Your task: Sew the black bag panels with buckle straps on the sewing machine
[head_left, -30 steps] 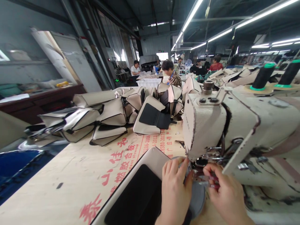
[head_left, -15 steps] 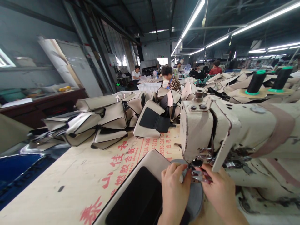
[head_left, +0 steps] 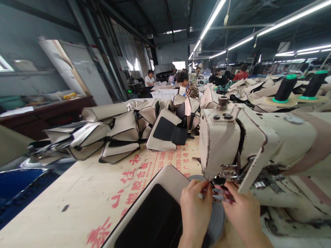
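Observation:
Just under the head of a cream sewing machine (head_left: 219, 137), both hands work close together. My left hand (head_left: 197, 206) is pinched beside the needle area; what its fingertips hold is too small to make out. Closed around small metal snips (head_left: 219, 194) is my right hand (head_left: 240, 208), with the blades pointing left toward the left fingertips. A beige bag piece with a black panel (head_left: 152, 220) lies on the board to the left of my left hand, partly under it. Below the hands shows a round grey machine bed (head_left: 217, 220).
Beige bags (head_left: 124, 127) are piled along the board's far edge. Red print marks the wooden board (head_left: 85, 193). A blue bin (head_left: 23, 189) stands at left, black thread spools (head_left: 284, 89) at right. Co-workers sit farther back.
The view has shifted slightly, so the machine appears a little larger and farther right. Both hands stay under the machine head, with small finger movements.

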Available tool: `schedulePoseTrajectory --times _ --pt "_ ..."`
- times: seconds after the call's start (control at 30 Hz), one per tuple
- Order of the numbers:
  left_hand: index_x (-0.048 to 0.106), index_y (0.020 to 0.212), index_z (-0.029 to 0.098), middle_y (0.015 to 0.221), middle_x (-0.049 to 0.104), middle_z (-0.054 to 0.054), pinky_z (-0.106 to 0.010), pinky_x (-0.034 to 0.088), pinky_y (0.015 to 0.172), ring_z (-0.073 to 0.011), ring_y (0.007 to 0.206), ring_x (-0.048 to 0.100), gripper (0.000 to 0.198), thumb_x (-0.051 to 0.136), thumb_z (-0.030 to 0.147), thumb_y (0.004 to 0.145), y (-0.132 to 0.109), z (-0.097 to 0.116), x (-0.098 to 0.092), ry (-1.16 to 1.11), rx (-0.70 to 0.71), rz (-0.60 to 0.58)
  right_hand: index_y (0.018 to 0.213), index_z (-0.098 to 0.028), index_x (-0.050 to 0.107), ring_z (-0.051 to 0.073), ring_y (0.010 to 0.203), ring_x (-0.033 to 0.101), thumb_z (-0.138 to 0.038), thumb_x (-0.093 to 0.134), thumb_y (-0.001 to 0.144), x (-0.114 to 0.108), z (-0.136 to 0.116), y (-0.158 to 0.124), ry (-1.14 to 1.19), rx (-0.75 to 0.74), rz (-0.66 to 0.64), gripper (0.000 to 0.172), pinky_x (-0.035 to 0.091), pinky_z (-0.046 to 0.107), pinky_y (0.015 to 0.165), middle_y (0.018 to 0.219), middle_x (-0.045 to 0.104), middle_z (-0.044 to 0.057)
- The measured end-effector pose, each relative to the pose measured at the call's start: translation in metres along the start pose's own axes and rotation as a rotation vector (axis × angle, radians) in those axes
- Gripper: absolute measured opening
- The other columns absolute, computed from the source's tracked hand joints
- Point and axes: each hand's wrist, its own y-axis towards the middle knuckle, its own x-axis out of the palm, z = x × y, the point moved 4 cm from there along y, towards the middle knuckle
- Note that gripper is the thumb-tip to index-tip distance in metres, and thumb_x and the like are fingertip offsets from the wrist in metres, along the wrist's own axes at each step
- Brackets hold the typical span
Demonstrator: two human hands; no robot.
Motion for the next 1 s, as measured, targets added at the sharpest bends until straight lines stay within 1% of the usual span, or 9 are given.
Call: schedulePoseTrajectory --times 0.13,0.27,0.4,0.57,0.73,0.93,1.0 --pt "0.068 0.079 0.021 0.073 0.061 0.001 -0.024 0.041 0.063 -0.0141 0.067 0.055 0.021 0.049 0.013 0.077 0.001 0.004 -0.001 0.02 -0.005 0.006 0.087 -0.023 0.065 0.017 0.056 0.057 -0.021 0.046 0.074 -0.001 -0.001 0.003 0.006 0.017 -0.032 0.023 0.033 0.025 0.047 0.069 0.063 0.003" --pt "0.067 0.079 0.02 0.074 0.062 0.0 -0.027 0.041 0.065 -0.0155 0.068 0.055 0.022 0.048 0.009 0.075 0.0 0.006 -0.002 0.071 0.007 0.003 0.087 -0.024 0.064 0.019 0.056 0.056 -0.022 0.048 0.073 -0.004 -0.006 0.007 -0.015 0.025 -0.032 0.021 0.033 0.027 0.048 0.07 0.062 0.003" --pt "0.068 0.083 0.023 0.076 0.063 0.0 -0.029 0.041 0.067 -0.0173 0.071 0.053 0.026 0.049 0.006 0.073 -0.001 0.005 -0.002 0.149 0.037 0.016 0.082 -0.023 0.063 0.022 0.059 0.056 -0.02 0.046 0.072 -0.007 -0.012 0.011 -0.071 0.11 -0.083 0.02 0.032 0.029 0.05 0.071 0.062 0.004" --pt "0.068 0.083 0.024 0.073 0.062 0.0 -0.03 0.042 0.068 -0.0186 0.072 0.052 0.033 0.051 -0.001 0.067 0.0 0.009 -0.004 0.204 0.083 0.032 0.077 -0.022 0.062 0.019 0.055 0.055 -0.017 0.046 0.072 -0.011 -0.018 0.016 -0.088 0.046 -0.05 0.018 0.031 0.027 0.047 0.066 0.061 0.004" --pt "0.067 0.076 0.021 0.072 0.062 0.0 -0.031 0.043 0.068 -0.0191 0.073 0.051 0.031 0.051 -0.003 0.065 0.001 0.013 -0.006 0.239 0.139 0.044 0.068 -0.023 0.06 0.018 0.044 0.051 -0.018 0.046 0.072 -0.006 -0.017 0.017 -0.065 0.001 -0.012 0.015 0.027 0.026 0.041 0.056 0.057 0.003" --pt "0.067 0.079 0.022 0.08 0.065 0.0 -0.031 0.044 0.071 -0.0191 0.078 0.054 0.029 0.052 0.0 0.066 0.001 0.01 -0.007 0.199 0.146 -0.01 0.074 -0.02 0.059 0.016 0.038 0.045 -0.017 0.042 0.074 -0.001 -0.023 0.019 -0.075 0.042 -0.017 0.017 0.028 0.026 0.039 0.051 0.052 0.003" --pt "0.066 0.085 0.022 0.085 0.065 -0.001 -0.031 0.044 0.072 -0.019 0.08 0.056 0.03 0.053 0.001 0.067 -0.001 0.009 -0.013 0.204 0.16 0.018 0.08 -0.019 0.059 0.017 0.04 0.046 -0.018 0.042 0.074 -0.005 -0.02 0.016 -0.015 0.067 -0.008 0.018 0.032 0.026 0.04 0.052 0.052 0.003"
